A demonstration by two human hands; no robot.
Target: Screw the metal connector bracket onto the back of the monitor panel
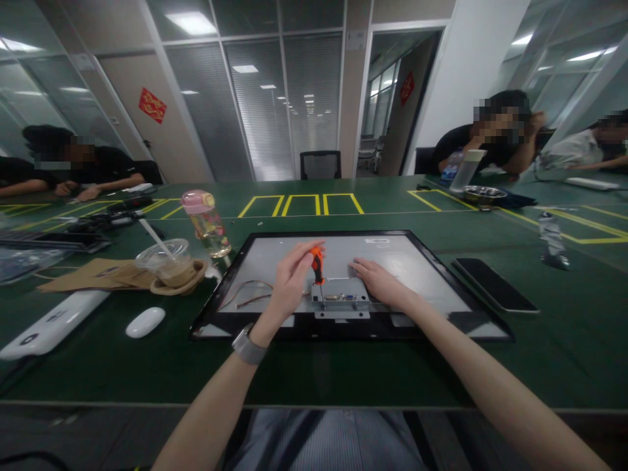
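A flat monitor panel (422,261) lies face down on the green table, its grey metal back up inside a black frame. A small metal connector bracket (342,302) sits at its near middle. My left hand (289,280) is closed around an orange-handled screwdriver (317,262), held upright with its tip down on the bracket's left end. My right hand (375,278) lies flat on the panel just right of the bracket, fingers stretched out, holding nothing. Thin wires (245,294) trail over the panel's left side.
Left of the panel stand a pink-lidded bottle (209,224), a plastic cup with a straw (164,258) on brown paper, a white mouse (145,322) and a white keyboard (52,325). A dark phone (493,284) lies at the right. Other people sit at the far left and far right.
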